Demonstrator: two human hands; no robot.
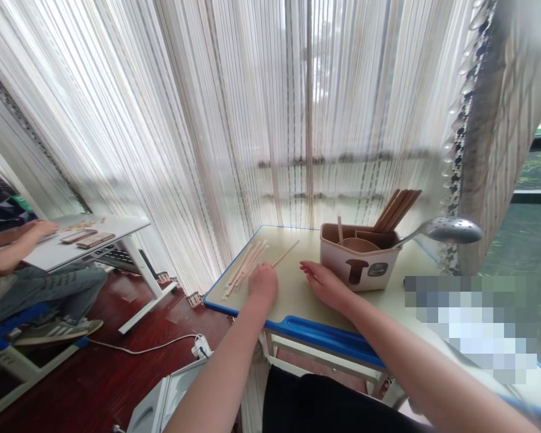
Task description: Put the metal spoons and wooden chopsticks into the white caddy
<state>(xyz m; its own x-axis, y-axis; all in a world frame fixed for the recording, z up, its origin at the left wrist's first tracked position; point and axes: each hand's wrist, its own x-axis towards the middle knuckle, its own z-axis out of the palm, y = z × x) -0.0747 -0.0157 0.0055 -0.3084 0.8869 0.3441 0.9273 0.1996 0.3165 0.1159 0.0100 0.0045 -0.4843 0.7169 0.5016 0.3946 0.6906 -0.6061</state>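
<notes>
My left hand [262, 285] is closed on the table [293, 300], and one pale chopstick [287, 252] sticks out from its fingers toward the upper right. Beside it, on the left, a loose bunch of pale chopsticks [247, 264] lies on the tabletop. My right hand [322, 281] has its fingers stretched out and holds nothing. It is just in front of a white and brown utensil caddy [336, 264]. Several brown chopsticks [395, 210] stand in the caddy, with a brown round-headed utensil [359, 244] and a pale stick [339, 227]. A metal slotted ladle [451, 230] leans out over its right side.
A blurred-out item [478, 331] lies on the table at the right. Another person's hands [40, 228] are over a white table [54, 255] at the left, which holds small pieces and brown trays [92, 239]. A power strip [201, 347] and cable are low on the left.
</notes>
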